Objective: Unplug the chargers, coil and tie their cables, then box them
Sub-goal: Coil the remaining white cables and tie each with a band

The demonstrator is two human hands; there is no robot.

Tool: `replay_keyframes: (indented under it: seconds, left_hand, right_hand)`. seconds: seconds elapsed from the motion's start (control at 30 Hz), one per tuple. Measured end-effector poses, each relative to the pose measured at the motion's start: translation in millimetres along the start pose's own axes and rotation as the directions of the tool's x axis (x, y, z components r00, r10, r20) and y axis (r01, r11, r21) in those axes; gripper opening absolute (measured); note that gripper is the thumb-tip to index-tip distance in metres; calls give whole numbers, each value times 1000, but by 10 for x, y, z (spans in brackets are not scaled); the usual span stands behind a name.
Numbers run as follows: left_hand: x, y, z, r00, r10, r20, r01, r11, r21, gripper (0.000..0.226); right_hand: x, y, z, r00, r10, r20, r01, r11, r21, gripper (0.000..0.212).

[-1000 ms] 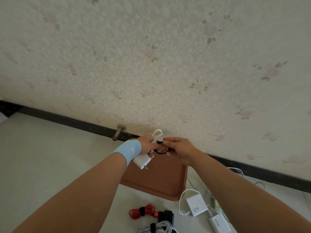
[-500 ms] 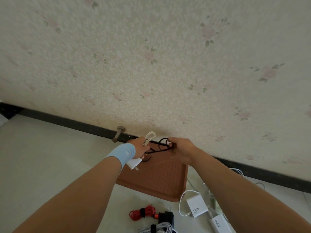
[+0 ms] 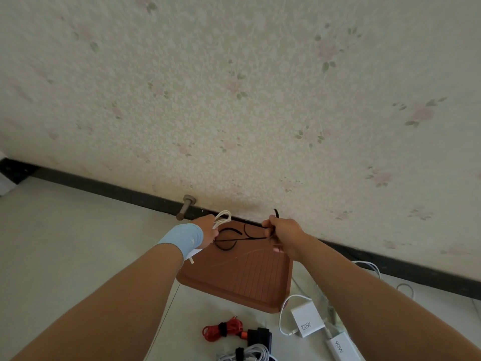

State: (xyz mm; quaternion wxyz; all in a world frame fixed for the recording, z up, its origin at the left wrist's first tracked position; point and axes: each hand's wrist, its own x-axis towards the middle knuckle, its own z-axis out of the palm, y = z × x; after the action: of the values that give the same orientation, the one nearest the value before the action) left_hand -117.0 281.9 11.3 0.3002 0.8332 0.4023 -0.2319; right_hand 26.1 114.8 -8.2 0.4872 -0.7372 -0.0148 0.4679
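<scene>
1. Landmark: brown ribbed plastic tray (image 3: 250,280), lying on the floor against the wall.
2. Left hand (image 3: 207,231), above the tray's far left corner: fingers curled round the coiled white charger cable (image 3: 223,217), whose loops stand up out of the fist.
3. Right hand (image 3: 285,234), above the tray's far edge: fingertips pinched on one end of the thin black cable tie (image 3: 242,238).
4. The tie's long axis runs side to side between the hands, with slack loops nearer the coil.
5. Judgement: the wrap is not yet cinched. The right hand has the free end and must work leftward to the coil.

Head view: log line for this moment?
step: tying cable | left hand: grips white cable coil | right hand: pinches black tie | over brown tray
</scene>
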Motion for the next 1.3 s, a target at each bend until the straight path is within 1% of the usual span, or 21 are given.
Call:
replay_keyframes:
  seconds: [0.13,0.2,0.27,0.3,0.33,0.4,0.43,0.47,0.5,0.53,0.6,0.67,0.73,0.8,0.87,0.93,1.03,1.1,1.17,1.23,1.3]
  left_hand:
    - [16,40,75,999,15,-30,-11,993,121,15]
    - [43,24,114,998,12,-56,-5,992,125,22]
    - [33,30,113,999,11,-53,-6,996,89,14]
    - [15,36,95,999,9,-44,-7,998,57,10]
    - [3,41,76,999,0,-35,0,1000,11,15]
    - [-8,35,32,1000,12,-25,-14,997,-81,21]
    - [-25,33,8,1000,17,-11,-18,993,-121,21]
    - [-34,28,-12,1000,15,7,-14,988,-154,22]
    - [-37,22,-24,1000,23,16,-20,984,-175,22]
    - [-32,21,-34,999,25,20,-21,984,-175,20]
    - [-26,22,-34,999,32,24,-28,990,-141,15]
    - [-29,33,-17,999,38,19,-36,994,-99,10]
    - [-31,31,5,999,49,15,-47,995,-86,10]
    - [-31,4,19,998,63,9,-62,995,-82,10]
    - [-24,-28,18,998,64,11,-63,995,-74,10]
    - [-26,-54,8,999,51,-4,-51,997,-57,9]
    - [-10,-151,3,999,-6,-44,5,1000,-15,7]
    - [-10,-214,-7,997,-42,-67,44,999,25,13]
    - [9,-251,-22,995,-67,-69,69,997,19,12]
    - [26,-249,-47,999,-51,-13,49,994,-93,16]
    - [27,-201,-80,997,-6,73,25,964,-263,18]
  right_hand:
    - [-53,-74,107,992,50,-116,-36,993,115,29]
    - [-47,-87,121,990,48,-133,-29,990,140,29]
    - [-27,-81,112,990,51,-131,-36,993,116,32]
    - [-35,-75,98,993,41,-114,-37,998,44,34]
    - [-45,-63,73,997,7,-82,-15,995,-94,35]
    - [-25,2,9,992,-106,62,122,897,-425,42]
    - [-12,48,-21,976,-148,162,212,829,-518,50]
    - [-9,77,-49,954,-166,248,280,783,-556,56]
    - [-14,97,-66,939,-181,292,321,770,-552,53]
    - [-11,119,-66,931,-195,309,337,784,-522,41]
    - [-40,116,-43,942,-209,262,301,873,-385,20]
    - [-50,86,11,976,-160,150,191,957,-219,21]
    - [-46,64,29,995,-68,67,75,992,-106,17]
    - [-58,47,12,996,17,83,-8,994,-110,9]
    - [-59,59,-1,989,61,137,-47,993,-108,12]
    - [-19,76,-23,989,65,130,-68,998,16,13]
    - [46,74,-89,994,82,66,-96,964,249,16]
    - [72,89,-144,995,98,12,-98,962,256,14]
    - [51,97,-189,994,111,24,-114,966,230,16]
    - [31,100,-211,990,102,101,-122,969,214,19]
    - [9,95,-212,977,92,194,-130,973,193,22]
